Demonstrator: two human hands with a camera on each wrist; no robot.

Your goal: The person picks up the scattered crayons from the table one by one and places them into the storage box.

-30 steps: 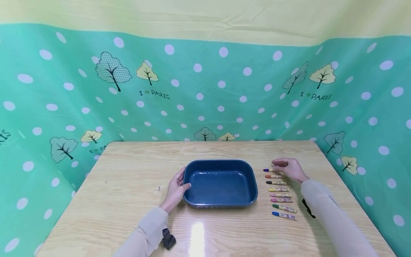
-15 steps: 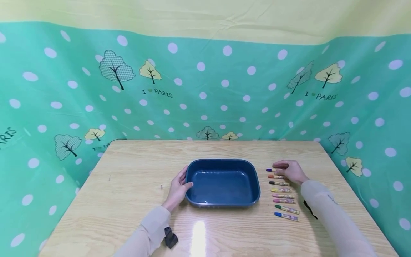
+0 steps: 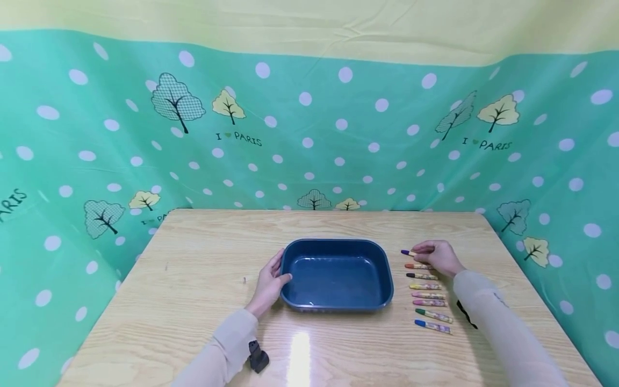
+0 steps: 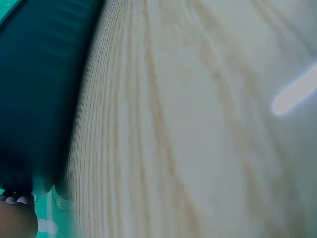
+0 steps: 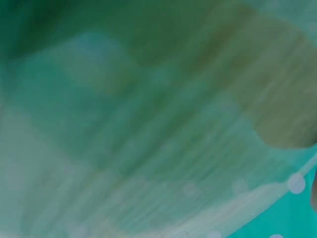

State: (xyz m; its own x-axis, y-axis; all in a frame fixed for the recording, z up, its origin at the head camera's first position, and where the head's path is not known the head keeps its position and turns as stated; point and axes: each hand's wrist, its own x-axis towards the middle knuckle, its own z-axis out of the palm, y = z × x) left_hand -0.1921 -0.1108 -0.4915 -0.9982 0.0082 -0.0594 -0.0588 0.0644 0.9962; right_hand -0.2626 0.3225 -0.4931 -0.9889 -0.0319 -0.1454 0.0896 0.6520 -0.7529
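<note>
My left hand (image 3: 267, 282) grips the left wall of a dark blue plastic basin (image 3: 337, 309), thumb over the rim and fingers outside. In the left wrist view the basin (image 4: 39, 99) fills the left side, with part of the hand (image 4: 17, 218) below it. At the far end of a column of crayons, my right hand (image 3: 441, 258) pinches a purple crayon (image 3: 407, 252); its tip points left and the fingers hide the rest. Just nearer lies an orange crayon (image 3: 416, 266), partly under the hand. The right wrist view is blurred and does not show the grasp.
Below the orange crayon lie black (image 3: 422, 277), yellow (image 3: 425, 287), two pink (image 3: 428, 295), green (image 3: 433, 315) and blue (image 3: 433, 327) crayons. A wooden table (image 3: 193, 269) carries everything. Green dotted cloth (image 3: 309, 161) hangs behind it and at both sides.
The purple crayon, flat before, is now pinched by my right hand and slightly raised and tilted. My left hand keeps its hold on the basin. The head view has shifted a little.
</note>
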